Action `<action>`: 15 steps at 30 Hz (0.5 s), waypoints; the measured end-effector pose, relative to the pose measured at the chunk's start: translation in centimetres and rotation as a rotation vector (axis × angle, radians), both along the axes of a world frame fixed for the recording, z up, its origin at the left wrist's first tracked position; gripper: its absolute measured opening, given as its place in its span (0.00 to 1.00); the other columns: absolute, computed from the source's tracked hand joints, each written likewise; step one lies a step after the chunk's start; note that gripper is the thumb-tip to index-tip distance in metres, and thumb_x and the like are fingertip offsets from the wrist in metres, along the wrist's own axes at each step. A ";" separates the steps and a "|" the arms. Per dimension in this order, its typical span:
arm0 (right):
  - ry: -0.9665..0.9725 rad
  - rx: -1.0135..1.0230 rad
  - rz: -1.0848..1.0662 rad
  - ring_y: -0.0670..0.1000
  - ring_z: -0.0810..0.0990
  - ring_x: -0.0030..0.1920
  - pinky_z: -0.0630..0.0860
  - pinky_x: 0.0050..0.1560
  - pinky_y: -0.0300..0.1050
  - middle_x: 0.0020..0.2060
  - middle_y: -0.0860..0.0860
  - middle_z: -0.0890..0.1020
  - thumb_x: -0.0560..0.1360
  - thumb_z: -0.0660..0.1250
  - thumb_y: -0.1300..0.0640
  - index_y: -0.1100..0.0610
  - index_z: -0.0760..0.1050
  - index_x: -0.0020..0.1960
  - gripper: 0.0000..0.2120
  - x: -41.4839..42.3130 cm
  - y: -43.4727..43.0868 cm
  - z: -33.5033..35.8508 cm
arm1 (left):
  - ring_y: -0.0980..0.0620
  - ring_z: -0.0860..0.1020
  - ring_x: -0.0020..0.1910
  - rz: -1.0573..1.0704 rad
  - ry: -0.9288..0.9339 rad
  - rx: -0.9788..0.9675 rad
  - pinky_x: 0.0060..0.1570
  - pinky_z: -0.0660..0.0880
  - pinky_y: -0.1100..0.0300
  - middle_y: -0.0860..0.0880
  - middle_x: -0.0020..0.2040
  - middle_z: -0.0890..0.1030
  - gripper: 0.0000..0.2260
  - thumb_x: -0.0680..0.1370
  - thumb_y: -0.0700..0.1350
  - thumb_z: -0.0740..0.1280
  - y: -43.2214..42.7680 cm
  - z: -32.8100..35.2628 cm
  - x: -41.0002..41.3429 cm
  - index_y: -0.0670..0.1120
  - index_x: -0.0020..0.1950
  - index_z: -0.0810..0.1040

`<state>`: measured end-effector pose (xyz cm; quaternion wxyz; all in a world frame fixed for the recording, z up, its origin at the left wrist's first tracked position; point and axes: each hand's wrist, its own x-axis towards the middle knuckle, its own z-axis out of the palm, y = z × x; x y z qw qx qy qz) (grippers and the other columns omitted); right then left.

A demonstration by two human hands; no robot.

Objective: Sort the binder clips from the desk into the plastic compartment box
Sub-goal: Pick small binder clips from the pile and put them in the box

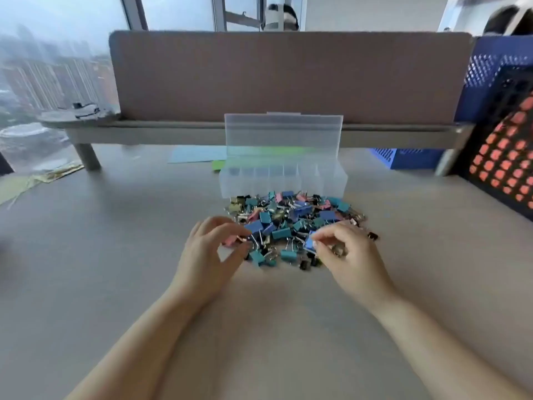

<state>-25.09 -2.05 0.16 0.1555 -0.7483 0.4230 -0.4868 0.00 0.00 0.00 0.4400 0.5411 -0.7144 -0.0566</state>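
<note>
You are facing bare desk (101,241) lying open left and right of the clip pile (291,223), pile crowding the box (282,184) front wall, upright lid (284,134) blocking its rear, crates (501,134) closing the far right.

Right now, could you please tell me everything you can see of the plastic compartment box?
The plastic compartment box is long, rectangular, of translucent plastic. Its lid stands open and upright at the back. Thin partitions split it into a row of compartments; whether any holds clips is unclear. It sits on the desk, behind the pile of binder clips, whose far edge reaches its front wall. Neither the left hand nor the right hand touches it.
</note>
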 end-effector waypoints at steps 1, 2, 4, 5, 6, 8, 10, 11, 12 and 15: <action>0.073 -0.051 -0.011 0.45 0.77 0.40 0.73 0.43 0.41 0.38 0.43 0.79 0.71 0.70 0.59 0.54 0.81 0.42 0.02 0.2 0.1 -0.1 | 0.52 0.75 0.53 -0.018 -0.025 -0.022 0.55 0.68 0.59 0.55 0.50 0.77 0.09 0.72 0.55 0.69 0.0 -0.1 -0.1 0.56 0.49 0.82; 0.163 -0.103 -0.047 0.45 0.75 0.39 0.72 0.42 0.42 0.36 0.42 0.78 0.69 0.70 0.57 0.53 0.81 0.41 0.01 0.5 0.4 0.1 | 0.51 0.74 0.54 -0.001 -0.055 -0.010 0.56 0.68 0.58 0.56 0.50 0.77 0.08 0.71 0.54 0.70 0.2 0.1 -0.4 0.56 0.49 0.82; 0.259 -0.119 -0.069 0.45 0.73 0.38 0.71 0.41 0.44 0.34 0.42 0.75 0.67 0.71 0.53 0.51 0.82 0.40 0.03 0.8 0.6 -0.2 | 0.50 0.72 0.56 0.021 -0.087 0.059 0.58 0.67 0.56 0.57 0.51 0.75 0.08 0.70 0.51 0.73 0.3 -0.1 -0.5 0.57 0.49 0.83; 0.284 -0.122 -0.082 0.45 0.72 0.38 0.71 0.41 0.46 0.35 0.41 0.74 0.67 0.72 0.52 0.50 0.83 0.40 0.04 0.8 0.7 -0.4 | 0.50 0.72 0.57 0.033 -0.107 0.080 0.59 0.66 0.56 0.57 0.51 0.74 0.09 0.71 0.50 0.74 0.5 -0.3 -0.5 0.57 0.50 0.83; 0.308 -0.137 -0.101 0.46 0.72 0.39 0.71 0.41 0.47 0.35 0.41 0.72 0.66 0.72 0.50 0.50 0.83 0.41 0.06 0.7 0.9 -0.6 | 0.50 0.71 0.57 0.039 -0.128 0.094 0.59 0.66 0.56 0.57 0.52 0.74 0.10 0.71 0.50 0.74 0.8 -0.5 -0.6 0.57 0.51 0.83; 0.341 -0.116 -0.131 0.46 0.71 0.39 0.71 0.42 0.48 0.36 0.40 0.71 0.66 0.74 0.48 0.49 0.84 0.43 0.08 0.5 1.0 -0.7 | 0.50 0.71 0.58 0.050 -0.148 0.105 0.59 0.67 0.55 0.56 0.53 0.75 0.11 0.71 0.52 0.74 1.0 -0.3 -0.5 0.58 0.53 0.82; 0.382 -0.090 -0.152 0.48 0.72 0.40 0.70 0.44 0.48 0.36 0.41 0.71 0.65 0.77 0.49 0.49 0.84 0.46 0.10 0.4 0.9 -0.7 | 0.50 0.71 0.58 0.055 -0.182 0.126 0.60 0.68 0.54 0.54 0.54 0.75 0.12 0.72 0.52 0.74 1.1 0.1 -0.6 0.58 0.55 0.82; 0.408 -0.067 -0.156 0.49 0.73 0.41 0.70 0.45 0.48 0.37 0.42 0.72 0.65 0.78 0.49 0.49 0.84 0.47 0.11 0.5 1.0 -0.7 | 0.50 0.70 0.58 0.054 -0.204 0.136 0.60 0.68 0.54 0.54 0.55 0.75 0.13 0.72 0.52 0.73 1.2 0.1 -0.7 0.59 0.56 0.81; 0.425 -0.059 -0.162 0.50 0.74 0.41 0.69 0.45 0.48 0.37 0.42 0.72 0.65 0.78 0.49 0.49 0.84 0.47 0.12 0.6 1.1 -0.8 | 0.50 0.70 0.57 0.051 -0.227 0.133 0.59 0.68 0.54 0.54 0.54 0.75 0.13 0.72 0.53 0.73 1.3 0.1 -0.8 0.59 0.56 0.81; 0.452 -0.027 -0.195 0.51 0.74 0.42 0.67 0.46 0.47 0.38 0.43 0.73 0.66 0.78 0.49 0.50 0.84 0.49 0.13 0.7 1.1 -0.8 | 0.51 0.71 0.55 0.062 -0.259 0.097 0.57 0.68 0.55 0.55 0.52 0.75 0.12 0.71 0.56 0.71 1.3 0.4 -1.7 0.60 0.54 0.82</action>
